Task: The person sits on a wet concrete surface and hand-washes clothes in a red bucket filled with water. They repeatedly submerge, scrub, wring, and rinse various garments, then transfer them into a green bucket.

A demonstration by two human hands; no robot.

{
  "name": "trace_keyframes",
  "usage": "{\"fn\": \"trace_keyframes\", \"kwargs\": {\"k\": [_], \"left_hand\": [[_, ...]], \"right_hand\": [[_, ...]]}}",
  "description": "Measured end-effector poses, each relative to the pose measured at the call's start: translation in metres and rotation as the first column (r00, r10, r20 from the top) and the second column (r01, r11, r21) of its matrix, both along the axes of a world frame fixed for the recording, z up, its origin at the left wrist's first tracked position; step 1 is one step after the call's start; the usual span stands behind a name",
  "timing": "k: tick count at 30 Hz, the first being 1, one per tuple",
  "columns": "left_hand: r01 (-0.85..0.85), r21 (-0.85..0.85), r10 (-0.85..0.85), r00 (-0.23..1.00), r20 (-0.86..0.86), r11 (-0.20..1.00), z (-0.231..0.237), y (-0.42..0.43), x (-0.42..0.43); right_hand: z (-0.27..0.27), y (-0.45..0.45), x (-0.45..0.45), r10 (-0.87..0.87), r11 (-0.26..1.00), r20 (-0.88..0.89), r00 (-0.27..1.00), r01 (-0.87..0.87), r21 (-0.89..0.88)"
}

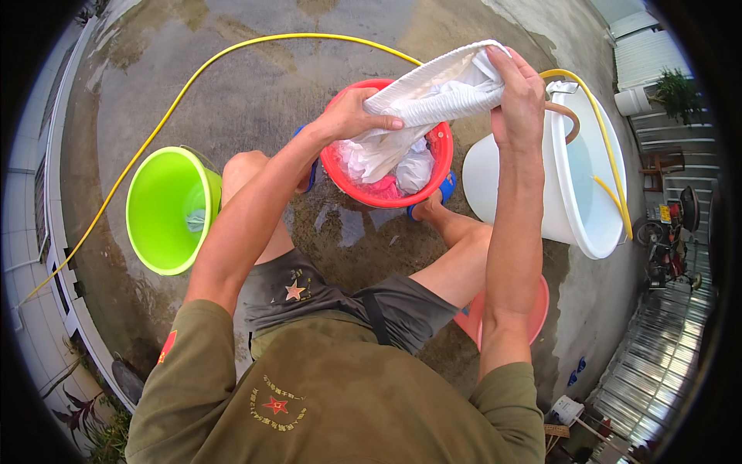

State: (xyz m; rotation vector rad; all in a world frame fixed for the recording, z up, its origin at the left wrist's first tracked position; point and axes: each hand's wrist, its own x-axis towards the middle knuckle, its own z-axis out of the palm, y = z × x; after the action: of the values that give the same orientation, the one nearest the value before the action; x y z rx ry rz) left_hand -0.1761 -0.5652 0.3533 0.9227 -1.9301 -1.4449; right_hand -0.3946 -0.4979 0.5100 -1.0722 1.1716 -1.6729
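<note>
A white garment with a ribbed, gathered band (449, 107) is stretched between my two hands above a red basin. My left hand (356, 116) grips one end of the band, thumb on top. At the other end, raised higher, my right hand (517, 95) pinches the band's edge. The lower cloth hangs down into the red basin (445, 148). Inside it lie wet white cloths (415, 169) and a pink cloth (385, 187) in sudsy water. The basin stands on the wet floor between my feet.
A lime-green bucket (152, 214) with a pale cloth inside stands at left. On the right is a large white tub (503, 180) of water, a yellow hose (608, 133) hanging into it. The hose crosses the concrete floor (278, 87). A pink basin (542, 307) sits beside my right leg.
</note>
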Motion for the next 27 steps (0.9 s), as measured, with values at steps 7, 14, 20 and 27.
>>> {"fn": "trace_keyframes", "kwargs": {"k": [7, 14, 20, 27], "left_hand": [[-0.407, 0.037, 0.372, 0.865, 0.336, 0.913, -0.052, -0.038, 0.044], [-0.615, 0.533, 0.515, 0.785, 0.344, 0.581, -0.159, -0.020, -0.037], [-0.539, -0.038, 0.490, 0.732, 0.474, 0.841, -0.226, 0.020, -0.074], [-0.386, 0.260, 0.055, 0.642, 0.764, 0.885, -0.275, 0.016, -0.087]], "right_hand": [[-0.120, 0.007, -0.074, -0.101, 0.956, -0.480, 0.871, 0.219, 0.197], [-0.283, -0.008, -0.022, 0.077, 0.789, -0.837, 0.541, 0.480, 0.383], [-0.345, -0.006, 0.008, 0.120, 0.726, -0.826, 0.550, 0.519, 0.451], [-0.408, -0.008, -0.010, 0.242, 0.771, -0.796, 0.554, 0.389, 0.505]]}}
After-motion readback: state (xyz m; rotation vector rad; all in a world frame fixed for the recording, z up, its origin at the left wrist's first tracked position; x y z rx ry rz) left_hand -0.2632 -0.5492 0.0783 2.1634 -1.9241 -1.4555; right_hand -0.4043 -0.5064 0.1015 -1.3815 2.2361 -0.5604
